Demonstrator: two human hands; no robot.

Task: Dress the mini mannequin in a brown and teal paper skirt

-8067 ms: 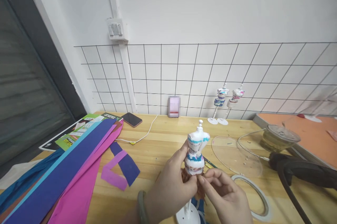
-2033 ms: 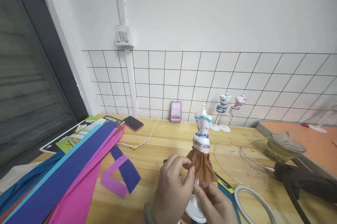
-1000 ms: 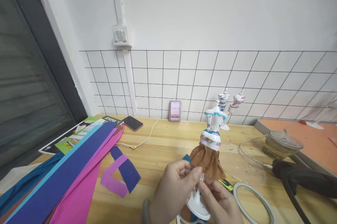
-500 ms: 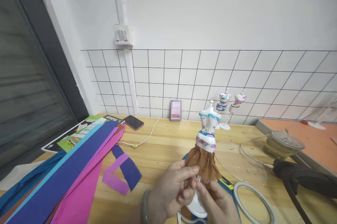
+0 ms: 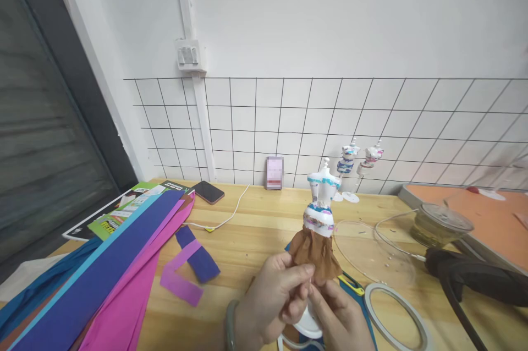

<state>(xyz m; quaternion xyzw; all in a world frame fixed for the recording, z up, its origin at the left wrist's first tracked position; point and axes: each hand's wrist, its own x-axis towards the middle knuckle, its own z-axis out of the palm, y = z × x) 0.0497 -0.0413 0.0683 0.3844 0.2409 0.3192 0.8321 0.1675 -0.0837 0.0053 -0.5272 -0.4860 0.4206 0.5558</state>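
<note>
A small white dress-form mannequin (image 5: pixel 324 191) stands upright in front of me, with blue and purple patches on its body. A brown crinkled paper skirt (image 5: pixel 315 254) flares out below its waist. My left hand (image 5: pixel 277 299) pinches the skirt's lower edge between thumb and fingers. At the same hem, my right hand (image 5: pixel 339 315) is closed, its fingertips close to the left ones near the stand; exactly what they grip is partly hidden. The mannequin's round white base (image 5: pixel 309 324) shows between and below my hands.
Long coloured paper strips (image 5: pixel 103 263) lie at left, near cut purple pieces (image 5: pixel 198 263). A phone (image 5: pixel 209 192) lies behind. To the right are a tape roll (image 5: pixel 396 315), a yellow cutter (image 5: pixel 352 284), a black glue gun (image 5: pixel 474 277) and a clear tub (image 5: pixel 442 225). Two more mannequins (image 5: pixel 348 159) stand behind.
The mannequin has shifted slightly left in view, along with most of the scene. Both hands keep their hold near the skirt's hem, with little finger movement.
</note>
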